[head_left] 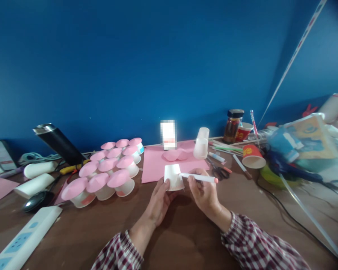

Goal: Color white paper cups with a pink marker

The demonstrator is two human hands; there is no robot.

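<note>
My left hand grips a white paper cup, turned upside down, by its lower left side. In my right hand is a white marker pen with an orange-red end. The pen's tip points left and meets or nearly meets the cup's right side; I cannot tell if it touches. Just behind the cup, pink paper sheets lie on the table with pink paper discs on them. Two nested white cups stand at the sheets' right edge.
Several upturned cups with pink cone tops stand in rows at left. A power strip, black computer mouse and black tumbler lie further left. Scissors, a red paper cup, a jar and a glue gun are right.
</note>
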